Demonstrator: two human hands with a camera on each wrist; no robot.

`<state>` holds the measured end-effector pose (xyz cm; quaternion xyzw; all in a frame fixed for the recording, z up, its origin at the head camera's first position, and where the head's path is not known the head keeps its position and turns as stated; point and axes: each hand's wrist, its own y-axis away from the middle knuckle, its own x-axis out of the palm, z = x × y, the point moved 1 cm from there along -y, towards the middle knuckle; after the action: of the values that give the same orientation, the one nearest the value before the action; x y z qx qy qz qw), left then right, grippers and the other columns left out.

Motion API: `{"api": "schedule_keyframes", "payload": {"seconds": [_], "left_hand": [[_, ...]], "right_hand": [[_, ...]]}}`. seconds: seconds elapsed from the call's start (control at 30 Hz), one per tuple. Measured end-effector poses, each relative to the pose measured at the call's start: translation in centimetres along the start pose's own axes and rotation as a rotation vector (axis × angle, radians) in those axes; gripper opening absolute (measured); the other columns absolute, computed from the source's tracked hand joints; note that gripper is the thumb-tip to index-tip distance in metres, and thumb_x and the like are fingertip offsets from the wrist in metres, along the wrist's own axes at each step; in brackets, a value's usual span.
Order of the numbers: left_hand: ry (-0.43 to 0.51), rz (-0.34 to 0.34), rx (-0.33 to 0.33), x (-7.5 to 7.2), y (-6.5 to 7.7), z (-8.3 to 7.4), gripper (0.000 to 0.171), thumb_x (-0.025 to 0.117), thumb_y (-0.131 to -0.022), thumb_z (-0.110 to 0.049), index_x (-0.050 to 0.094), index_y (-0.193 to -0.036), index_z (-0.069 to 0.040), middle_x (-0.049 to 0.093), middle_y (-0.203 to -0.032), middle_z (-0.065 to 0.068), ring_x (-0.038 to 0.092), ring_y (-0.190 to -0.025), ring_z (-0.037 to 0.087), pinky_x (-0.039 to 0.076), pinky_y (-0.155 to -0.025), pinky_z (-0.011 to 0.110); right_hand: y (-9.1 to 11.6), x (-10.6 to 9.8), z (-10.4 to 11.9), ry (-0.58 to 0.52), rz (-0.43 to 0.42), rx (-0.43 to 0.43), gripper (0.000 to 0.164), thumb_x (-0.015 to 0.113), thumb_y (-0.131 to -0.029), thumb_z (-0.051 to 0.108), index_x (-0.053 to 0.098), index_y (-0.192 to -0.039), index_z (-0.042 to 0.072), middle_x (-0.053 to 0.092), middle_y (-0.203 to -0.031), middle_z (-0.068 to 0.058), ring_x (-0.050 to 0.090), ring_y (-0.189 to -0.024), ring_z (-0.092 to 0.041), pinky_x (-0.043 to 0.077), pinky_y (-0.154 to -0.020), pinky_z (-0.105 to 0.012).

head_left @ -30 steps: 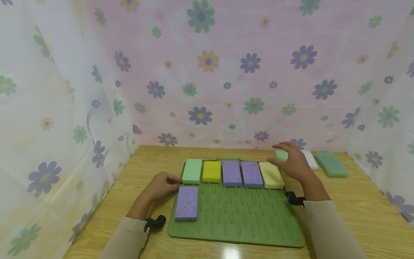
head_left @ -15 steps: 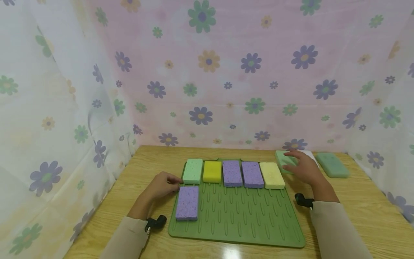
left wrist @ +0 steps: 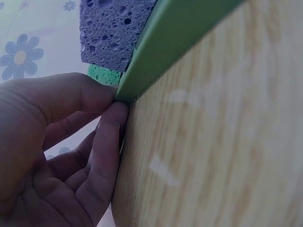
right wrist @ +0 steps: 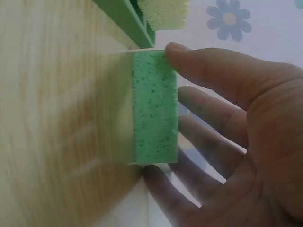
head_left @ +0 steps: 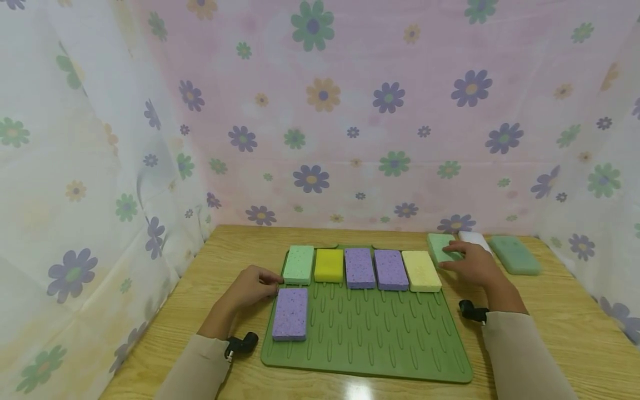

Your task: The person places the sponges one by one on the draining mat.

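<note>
My left hand (head_left: 252,286) pinches the left edge of a green ridged mat (head_left: 370,333) between thumb and fingertips, as the left wrist view shows close up. Just beside those fingers lie a purple sponge (head_left: 290,314) and a speckled light green sponge (head_left: 299,265), both on the mat. Beyond the mat's back right corner, my right hand (head_left: 472,264) holds another light green sponge (head_left: 440,247) on the table. In the right wrist view, the thumb is at one end of this green sponge (right wrist: 155,106), with fingers spread along and behind it.
Along the mat's back edge run a yellow sponge (head_left: 328,265), two purple sponges, one marked here (head_left: 359,268), and a cream sponge (head_left: 422,270). Right of my right hand lie a white sponge (head_left: 474,240) and a darker green sponge (head_left: 515,255). Floral cloth (head_left: 350,111) walls the table's back and sides.
My right hand has moved right and down from above the mat's back right corner onto the light green sponge, its fingers drawing in. The left hand stays at the mat's edge.
</note>
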<state>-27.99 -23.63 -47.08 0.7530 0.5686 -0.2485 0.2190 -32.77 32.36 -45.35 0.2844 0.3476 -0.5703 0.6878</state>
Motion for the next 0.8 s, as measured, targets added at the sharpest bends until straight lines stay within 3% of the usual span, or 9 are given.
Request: {"api": "schedule_keyframes", "payload": {"seconds": [0.27,0.6,0.8], "left_hand": [[-0.029,-0.017,-0.002,0.1,0.0,0.1,0.019,0.070,-0.093,-0.009,0.082,-0.106,-0.013,0.076,-0.095,0.001,0.066,-0.080,0.015,0.057,-0.068,0.030],[-0.015,-0.007,-0.003,0.1,-0.1,0.1,0.019,0.070,-0.093,-0.010,0.082,-0.108,-0.012,0.076,-0.095,0.002,0.067,-0.080,0.014,0.058,-0.069,0.030],[0.004,-0.001,0.000,0.1,0.0,0.1,0.020,0.069,-0.093,-0.008,0.081,-0.109,-0.010,0.075,-0.091,0.003,0.068,-0.077,0.015,0.059,-0.067,0.030]], "right_hand": [[0.5,-0.8,-0.2,0.016,0.016,0.001,0.063,0.084,-0.087,0.037,0.065,-0.134,0.000,0.046,-0.149,-0.035,0.045,-0.130,-0.060,0.052,-0.090,-0.065],[1.3,-1.4,0.1,0.000,0.082,-0.029,0.101,0.088,-0.082,0.037,0.036,-0.154,-0.011,0.045,-0.146,-0.039,0.040,-0.131,-0.068,0.054,-0.091,-0.064],[1.3,-1.5,0.0,0.043,0.112,-0.063,0.099,0.088,-0.083,0.037,0.039,-0.150,-0.016,0.044,-0.145,-0.045,0.044,-0.128,-0.067,0.053,-0.092,-0.064]]}}
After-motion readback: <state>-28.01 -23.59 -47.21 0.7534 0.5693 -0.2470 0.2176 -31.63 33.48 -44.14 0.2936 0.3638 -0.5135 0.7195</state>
